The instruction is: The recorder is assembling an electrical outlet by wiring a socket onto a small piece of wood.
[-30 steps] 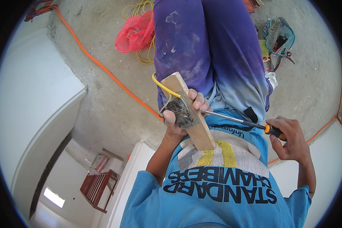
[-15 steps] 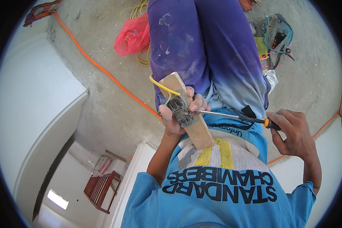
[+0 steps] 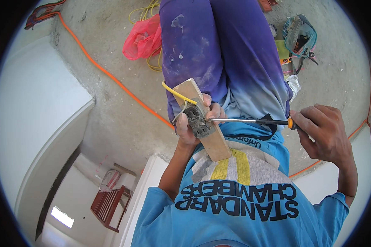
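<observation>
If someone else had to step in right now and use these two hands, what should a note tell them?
Left hand: grip closed around a wooden block with a dark grey socket fixed on its face; a yellow wire loops off the top end.
Right hand: grip closed on a screwdriver, orange at the handle, with the tip touching the socket's side.
Done: socket sits on the block, wire attached near it.
Left: whether the screw is tight cannot be seen; check it.
</observation>
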Demonstrator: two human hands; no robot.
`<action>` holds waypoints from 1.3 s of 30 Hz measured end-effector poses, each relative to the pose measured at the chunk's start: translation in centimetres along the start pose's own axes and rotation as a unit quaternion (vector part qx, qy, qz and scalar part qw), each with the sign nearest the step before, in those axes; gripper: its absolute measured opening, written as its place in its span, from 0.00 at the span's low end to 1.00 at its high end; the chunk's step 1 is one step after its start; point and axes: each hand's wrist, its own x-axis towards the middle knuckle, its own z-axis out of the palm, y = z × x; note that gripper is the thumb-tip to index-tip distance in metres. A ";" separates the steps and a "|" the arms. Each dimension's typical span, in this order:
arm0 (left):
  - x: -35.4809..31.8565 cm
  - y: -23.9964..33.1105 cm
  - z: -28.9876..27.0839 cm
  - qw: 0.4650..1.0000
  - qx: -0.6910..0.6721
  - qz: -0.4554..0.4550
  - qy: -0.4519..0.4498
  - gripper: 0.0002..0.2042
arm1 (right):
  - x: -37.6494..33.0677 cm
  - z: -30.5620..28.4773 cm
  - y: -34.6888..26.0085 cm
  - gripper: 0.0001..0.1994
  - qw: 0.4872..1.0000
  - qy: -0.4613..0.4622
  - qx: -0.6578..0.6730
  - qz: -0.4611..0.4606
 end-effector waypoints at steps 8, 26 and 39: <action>0.1 0.4 0.8 0.997 0.069 -0.010 0.045 0.33 | 1.1 -1.5 0.5 0.27 0.998 -0.011 -0.047 -0.036; 0.3 0.6 1.4 0.993 0.085 -0.019 0.079 0.31 | 4.9 -2.6 3.5 0.18 0.991 -0.125 0.002 -0.041; 0.2 0.9 1.2 0.991 0.092 -0.042 0.089 0.29 | 7.9 -4.5 1.8 0.16 0.931 -0.342 0.075 0.104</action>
